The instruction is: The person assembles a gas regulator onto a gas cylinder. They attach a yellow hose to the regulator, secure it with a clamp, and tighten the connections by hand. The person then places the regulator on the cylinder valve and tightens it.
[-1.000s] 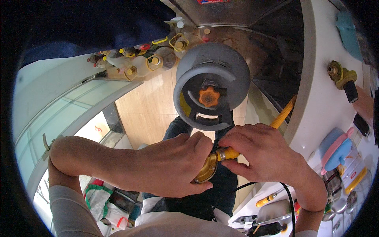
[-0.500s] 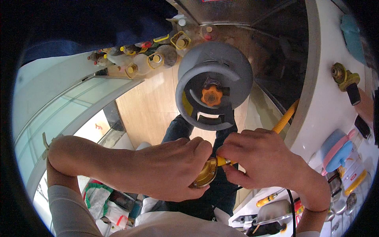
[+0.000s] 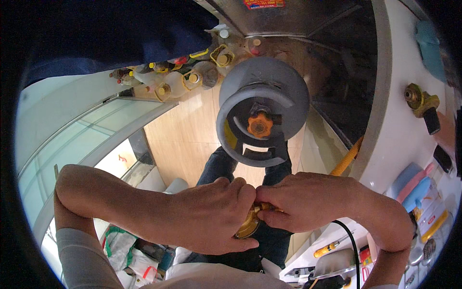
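My left hand (image 3: 209,216) is cupped around a round brass regulator (image 3: 249,225), which shows only as a gold edge under my fingers. Pressed against that hand from the right, my right hand (image 3: 301,202) pinches the regulator's brass fitting. A yellow hose (image 3: 346,159) runs from behind my right hand up toward the white counter. Just above both hands stands a grey gas cylinder (image 3: 262,108) with an orange valve knob (image 3: 259,126) inside its collar. The hands are apart from the cylinder.
Several bottles (image 3: 192,77) stand on the wooden floor by a glass wall at left. A white counter (image 3: 399,139) on the right carries a brass valve (image 3: 419,103) and small items. A black cable (image 3: 351,241) crosses my right wrist. Bags (image 3: 130,250) lie at lower left.
Both hands have closed tighter together over the regulator, hiding more of it. The view has shifted so the cylinder sits slightly higher and further from my hands.
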{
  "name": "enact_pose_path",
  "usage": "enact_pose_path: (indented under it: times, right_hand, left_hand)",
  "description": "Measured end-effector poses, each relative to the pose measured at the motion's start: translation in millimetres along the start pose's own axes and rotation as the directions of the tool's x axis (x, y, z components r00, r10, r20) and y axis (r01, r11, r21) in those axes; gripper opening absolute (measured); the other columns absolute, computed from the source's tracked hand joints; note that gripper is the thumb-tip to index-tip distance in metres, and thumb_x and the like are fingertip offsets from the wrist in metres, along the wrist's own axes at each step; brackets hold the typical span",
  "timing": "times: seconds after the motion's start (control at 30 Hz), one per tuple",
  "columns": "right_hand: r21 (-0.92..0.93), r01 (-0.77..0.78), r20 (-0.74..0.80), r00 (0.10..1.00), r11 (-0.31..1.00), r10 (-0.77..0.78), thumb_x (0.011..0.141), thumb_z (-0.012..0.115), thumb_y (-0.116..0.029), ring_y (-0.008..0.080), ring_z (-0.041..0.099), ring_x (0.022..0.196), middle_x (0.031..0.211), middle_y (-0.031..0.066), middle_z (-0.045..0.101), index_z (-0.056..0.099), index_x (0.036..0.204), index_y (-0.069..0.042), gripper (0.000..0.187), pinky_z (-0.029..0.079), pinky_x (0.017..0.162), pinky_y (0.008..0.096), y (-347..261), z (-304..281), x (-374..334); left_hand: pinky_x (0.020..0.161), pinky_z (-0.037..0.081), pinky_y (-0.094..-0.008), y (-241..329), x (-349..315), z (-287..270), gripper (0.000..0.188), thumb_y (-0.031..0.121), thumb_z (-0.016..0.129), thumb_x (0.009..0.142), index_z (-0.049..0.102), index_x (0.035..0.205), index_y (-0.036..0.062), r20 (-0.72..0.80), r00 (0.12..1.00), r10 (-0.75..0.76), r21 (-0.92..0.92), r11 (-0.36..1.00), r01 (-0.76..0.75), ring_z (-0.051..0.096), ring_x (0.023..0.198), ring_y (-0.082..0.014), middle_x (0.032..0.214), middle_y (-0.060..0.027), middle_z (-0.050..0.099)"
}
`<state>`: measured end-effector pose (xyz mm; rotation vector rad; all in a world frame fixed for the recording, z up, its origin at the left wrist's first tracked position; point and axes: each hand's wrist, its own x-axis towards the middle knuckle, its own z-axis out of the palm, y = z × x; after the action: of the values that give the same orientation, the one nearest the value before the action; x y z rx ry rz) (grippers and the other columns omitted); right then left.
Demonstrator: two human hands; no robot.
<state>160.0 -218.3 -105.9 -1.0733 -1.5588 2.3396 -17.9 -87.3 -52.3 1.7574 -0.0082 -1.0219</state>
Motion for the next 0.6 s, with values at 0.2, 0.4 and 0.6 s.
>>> enact_pose_path:
  times: [0.2,0.4,0.6]
  right_hand:
    - [-0.004,0.021,0.002,1.000,1.000,-0.021,0.103,0.050,-0.035,0.0460,0.072,0.070,0.071,0.0258,0.069,0.064,0.099,0.004,0.042,0.060,0.070,0.0562,-2.9,10.6,5.3]
    - [0.087,0.013,-0.034,0.999,0.996,-0.010,0.104,0.050,-0.038,0.0413,0.074,0.067,0.070,0.0227,0.071,0.064,0.102,0.003,0.044,0.062,0.064,0.0532,-8.4,35.1,7.2]
    - [0.029,0.085,-0.172,0.982,0.996,-0.079,0.101,0.056,-0.042,0.0234,0.068,0.052,0.063,0.0111,0.067,0.068,0.091,-0.004,0.041,0.055,0.048,0.0388,-13.0,34.7,10.8]
  left_hand:
    - [0.084,0.054,-0.0463,-7.7,-1.1,4.0,0.067,0.047,0.075,0.092,0.050,0.120,-0.0078,0.047,0.999,-0.018,-0.155,0.988,0.025,0.064,0.093,-0.0413,0.104,-0.0247,0.059]
    - [0.084,0.057,-0.0463,-14.1,22.9,-7.0,0.051,0.049,0.075,0.090,0.068,0.102,-0.0003,0.411,0.910,-0.063,-0.411,0.877,0.247,0.072,0.094,-0.0387,0.094,-0.0237,0.072]
    - [0.076,0.060,-0.0397,-24.4,19.6,-11.7,0.047,0.042,0.066,0.095,0.070,0.104,-0.0035,0.396,0.918,-0.027,-0.379,0.906,0.190,0.075,0.079,-0.0287,0.086,-0.0190,0.076]
